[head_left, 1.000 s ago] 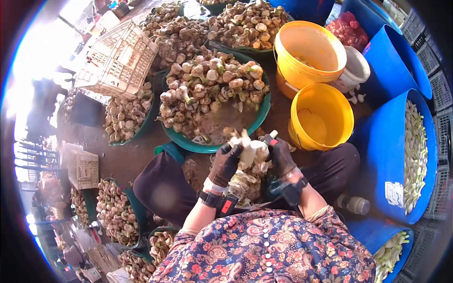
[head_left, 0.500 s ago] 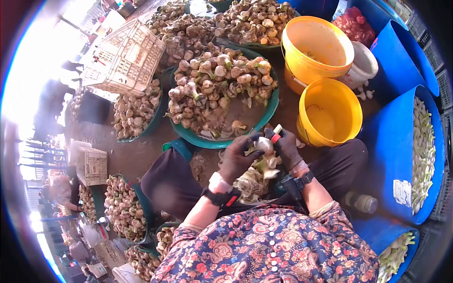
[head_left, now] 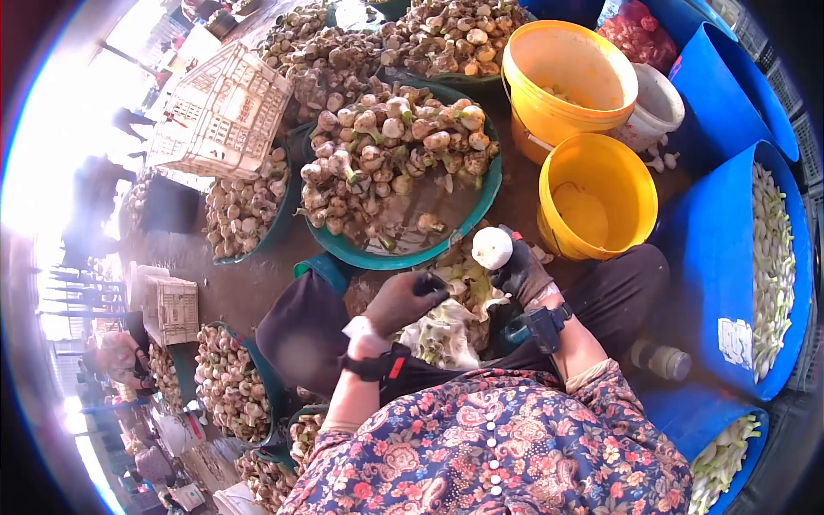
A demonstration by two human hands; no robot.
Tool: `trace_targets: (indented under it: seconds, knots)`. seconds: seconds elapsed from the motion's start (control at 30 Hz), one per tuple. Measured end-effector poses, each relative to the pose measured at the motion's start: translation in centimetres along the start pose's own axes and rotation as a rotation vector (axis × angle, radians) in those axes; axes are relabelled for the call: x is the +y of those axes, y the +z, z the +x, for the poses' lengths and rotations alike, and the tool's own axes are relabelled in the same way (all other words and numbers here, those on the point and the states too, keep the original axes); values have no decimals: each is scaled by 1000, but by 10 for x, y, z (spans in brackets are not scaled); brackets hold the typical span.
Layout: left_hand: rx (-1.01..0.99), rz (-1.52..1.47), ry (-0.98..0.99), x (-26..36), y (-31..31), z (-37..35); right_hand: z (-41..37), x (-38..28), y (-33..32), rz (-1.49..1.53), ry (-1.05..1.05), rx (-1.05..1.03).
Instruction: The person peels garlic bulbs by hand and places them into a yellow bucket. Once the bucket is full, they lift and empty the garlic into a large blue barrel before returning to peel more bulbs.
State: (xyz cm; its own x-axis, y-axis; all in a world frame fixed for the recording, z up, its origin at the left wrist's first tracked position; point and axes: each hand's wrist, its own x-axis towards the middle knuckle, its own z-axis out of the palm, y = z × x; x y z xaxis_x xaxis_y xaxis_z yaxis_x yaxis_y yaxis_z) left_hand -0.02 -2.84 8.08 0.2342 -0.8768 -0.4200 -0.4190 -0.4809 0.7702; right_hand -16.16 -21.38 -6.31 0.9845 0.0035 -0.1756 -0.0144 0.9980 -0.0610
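My right hand (head_left: 524, 273), in a dark glove, grips a white peeled garlic bulb (head_left: 492, 248) over my lap. A small red band shows at its fingers. To the left, my gloved left hand (head_left: 403, 300) is closed with its fingers curled together; what they hold, if anything, is hidden. Below both hands lies a pile of pale garlic skins (head_left: 446, 336) between my legs. Just ahead stands a green tub (head_left: 365, 255) heaped with unpeeled garlic bulbs (head_left: 390, 146), with murky brown patches showing on its near side.
Two yellow buckets (head_left: 637, 202) stand ahead on the right, near a white bucket (head_left: 663, 96) and a red net bag (head_left: 637, 36). Blue drums (head_left: 699, 283) with garlic stems line the right side. A white crate (head_left: 225, 107) and more garlic tubs are left. A jar (head_left: 661, 359) lies by my right leg.
My hands have parted. The left has moved down and left, off the bulb. The right has turned the bulb, which now shows white and clean, and its stem is out of sight.
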Motion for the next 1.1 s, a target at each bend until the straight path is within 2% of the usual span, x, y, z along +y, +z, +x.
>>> trace_targets:
  seconds: [0.03, 0.13, 0.17, 0.23, 0.27, 0.3, 0.33, 0.37, 0.43, 0.47, 0.5, 0.53, 0.6, 0.63, 0.67, 0.7, 0.73, 0.77, 0.8, 0.83, 0.9, 0.93, 0.97, 1.0, 1.07, 1.1]
  knots:
    - [125, 228, -56, -14, 10, 11, 6, 11, 18, -42, -197, 225]
    - [83, 69, -187, -69, 20, 51, -1, 1, 56, -68, -252, 357]
    - [172, 142, -205, -88, 21, 67, -9, -9, 46, 67, -345, 108]
    - [342, 288, -240, -118, 19, 97, -21, -28, 66, 92, -351, -235]
    - [352, 357, -195, -123, 15, 108, -27, -34, 82, 106, -354, -404]
    - [359, 424, -147, -127, 11, 121, -31, -36, 95, -26, -450, -314]
    - [368, 491, -92, -116, 4, 132, -29, -37, 90, -13, -427, -146]
    - [241, 601, -184, -104, -1, 145, -24, -34, 76, -136, -410, 100]
    - [163, 590, -128, -106, 1, 169, -12, -13, 68, -490, -384, 513]
    - [119, 586, -101, -112, 4, 181, -6, -6, 56, -494, -253, 552]
    - [-13, 648, -69, -147, 12, 206, -2, 1, 46, -570, -195, 535]
    - [-78, 536, -98, -155, 13, 216, 4, 5, 32, -623, -140, 603]
    - [-208, 316, -166, -161, 16, 228, 17, 19, 18, -903, -265, 791]
    - [6, 38, -196, -165, 25, 222, 17, 20, 17, -1145, -309, 856]
    - [-37, -225, -190, -170, 29, 216, 18, 20, 16, -1385, -351, 910]
    - [-75, -487, -184, -145, 22, 199, 20, 19, 22, -1627, -393, 954]
    - [-108, -753, -180, -116, 15, 177, 22, 21, 29, -1649, -404, 994]
    - [-85, -681, -282, -85, 8, 157, 25, 22, 38, -1678, -421, 1031]
    - [-72, -739, -142, -56, 8, 135, 26, 22, 43, -1709, -440, 1065]
    - [-35, -632, -67, -48, 15, 124, 28, 26, 32, -1765, -602, 1043]
    - [58, -505, 104, -38, 34, 108, 26, 29, 40, -1795, -588, 1036]
    - [44, -490, 99, -33, 37, 100, 24, 28, 46, -1810, -585, 1037]
    - [131, -342, 162, -33, 41, 95, 21, 28, 52, -1759, -515, 1016]
    - [219, -193, 224, -30, 43, 90, 19, 29, 48, -1763, -545, 987]
    - [184, -199, 185, -23, 38, 82, 17, 31, 37, -1772, -613, 923]
    - [171, -203, 163, -19, 35, 78, 14, 28, 44, -1521, -533, 896]
